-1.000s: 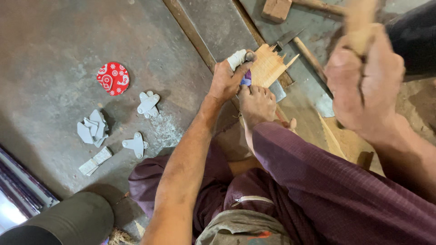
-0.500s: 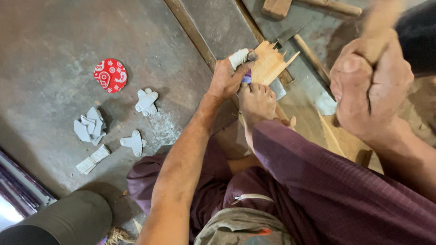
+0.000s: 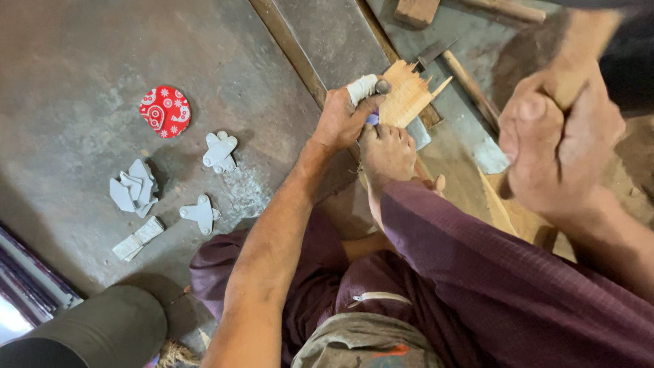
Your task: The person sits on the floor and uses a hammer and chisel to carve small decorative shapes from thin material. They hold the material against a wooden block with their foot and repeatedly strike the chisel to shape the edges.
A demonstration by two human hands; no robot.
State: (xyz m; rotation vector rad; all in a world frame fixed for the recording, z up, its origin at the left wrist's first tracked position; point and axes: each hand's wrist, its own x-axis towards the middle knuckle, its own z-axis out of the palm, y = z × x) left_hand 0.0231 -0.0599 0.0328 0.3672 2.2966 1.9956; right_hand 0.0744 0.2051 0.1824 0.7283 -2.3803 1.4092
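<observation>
The right hand (image 3: 555,146) has dropped lower and nearer the camera than half a second ago, its fingers clenched tight round a wooden mallet handle (image 3: 579,58) whose head runs out of frame at the top right. The left hand (image 3: 344,119) has not shifted: its fingers, one wrapped in a white bandage, stay closed round a chisel (image 3: 377,92) set against a splintered wooden block (image 3: 409,95). A bare foot (image 3: 388,153) presses just below the left fingers, pinning the block to the floor (image 3: 82,54).

The block lies directly ahead of the left fingers and touching them, its grain and jagged slivers fanning away toward the upper right. The chisel's round butt shows at the block's near edge; the mallet hand hangs well apart from it, up and to the right. The left hand is the nearer of the two to the wood.

To the left of both hands, well away, lie pale grey cut shapes (image 3: 219,151) and a red patterned disc (image 3: 165,111).
</observation>
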